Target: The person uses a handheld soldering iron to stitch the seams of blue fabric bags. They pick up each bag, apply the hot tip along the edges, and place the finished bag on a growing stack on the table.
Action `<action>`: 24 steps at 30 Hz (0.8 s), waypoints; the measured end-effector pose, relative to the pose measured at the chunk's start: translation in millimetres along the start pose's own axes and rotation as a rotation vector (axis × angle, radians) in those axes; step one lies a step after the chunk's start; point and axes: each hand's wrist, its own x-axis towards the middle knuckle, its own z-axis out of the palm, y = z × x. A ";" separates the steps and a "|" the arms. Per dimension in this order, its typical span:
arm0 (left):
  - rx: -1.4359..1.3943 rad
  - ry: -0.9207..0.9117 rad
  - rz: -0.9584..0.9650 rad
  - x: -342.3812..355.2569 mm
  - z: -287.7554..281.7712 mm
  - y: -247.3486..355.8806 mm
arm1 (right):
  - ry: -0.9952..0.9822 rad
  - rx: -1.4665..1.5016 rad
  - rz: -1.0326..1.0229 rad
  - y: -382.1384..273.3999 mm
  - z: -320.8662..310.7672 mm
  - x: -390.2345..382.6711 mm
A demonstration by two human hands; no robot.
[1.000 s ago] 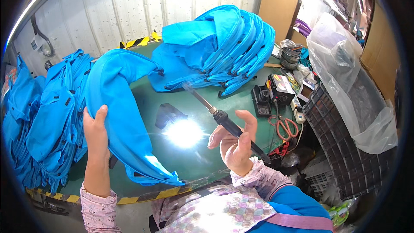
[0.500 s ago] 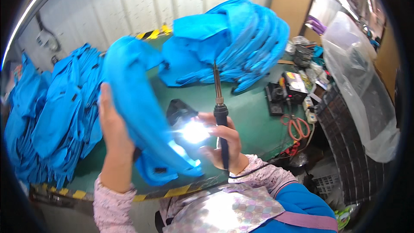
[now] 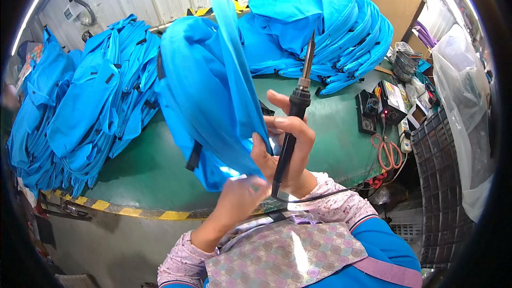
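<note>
My right hand (image 3: 292, 146) is closed round a soldering iron (image 3: 300, 98) with a black handle and a bare metal tip pointing up. Its thumb and a finger also pinch the edge of a sewn blue fabric piece (image 3: 205, 82) with small black tabs, which hangs bent in a curve above the table. My left hand (image 3: 237, 202) is at the lower end of this fabric, close to the right hand. Its fingers look curled but are smeared by motion, and I cannot tell whether they grip the cloth. The iron's black cord runs off below my right wrist.
Stacked blue fabric pieces lie at the left (image 3: 88, 101) and at the back (image 3: 341, 26) of the green table (image 3: 133, 165). At the right are a black soldering station (image 3: 392, 101), orange-handled scissors (image 3: 386, 151), a power strip (image 3: 405, 136) and a clear plastic sheet (image 3: 461, 101).
My left hand has left the fabric's left side and come down to its lower end, near my right hand. The fabric and the iron have shifted up and right in view.
</note>
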 end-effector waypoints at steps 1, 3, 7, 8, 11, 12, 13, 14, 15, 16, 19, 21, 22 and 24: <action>0.002 -0.006 -0.062 6.2 -0.2 -2.7 | 0.038 -0.004 0.032 3.0 -0.9 -0.9; -0.265 0.175 -0.234 13.6 -3.2 5.2 | 0.114 -0.013 0.097 10.7 -3.8 -3.2; -1.052 0.313 -0.227 29.8 29.9 -46.5 | 0.283 0.191 0.230 12.9 -9.9 6.9; -1.047 0.282 -0.219 34.9 21.4 -26.3 | 0.291 0.172 0.193 16.5 -11.7 8.8; -1.066 0.307 -0.243 40.8 31.7 -30.4 | 0.278 0.036 0.006 36.7 -19.7 12.4; -1.122 0.367 -0.249 41.7 31.9 -26.5 | 0.250 -0.065 -0.103 48.5 -26.8 8.2; -1.174 0.428 -0.254 43.0 32.6 -24.2 | 0.224 -0.166 -0.213 61.1 -32.8 2.9; -1.120 0.441 -0.225 40.9 34.5 -31.5 | 0.236 -0.179 -0.221 68.1 -35.5 -0.9; -1.208 0.378 -0.263 40.0 32.2 -35.7 | 0.248 -0.194 -0.233 75.2 -39.1 -3.8; -1.292 0.318 -0.308 39.1 28.9 -38.4 | 0.278 -0.169 -0.206 77.3 -38.1 -3.8; -1.311 0.137 -0.335 43.1 10.1 -10.7 | 0.292 -0.304 -0.225 75.6 -40.1 -2.3; -1.103 0.023 -0.275 43.4 6.4 -8.0 | 0.224 -0.483 -0.264 50.8 -47.8 3.4; -1.030 0.026 -0.272 43.7 5.8 -6.5 | 0.226 -0.539 -0.322 45.3 -52.1 0.8; -0.940 0.060 -0.320 47.2 9.7 -5.5 | 0.196 -0.389 -0.218 29.3 -66.4 -19.4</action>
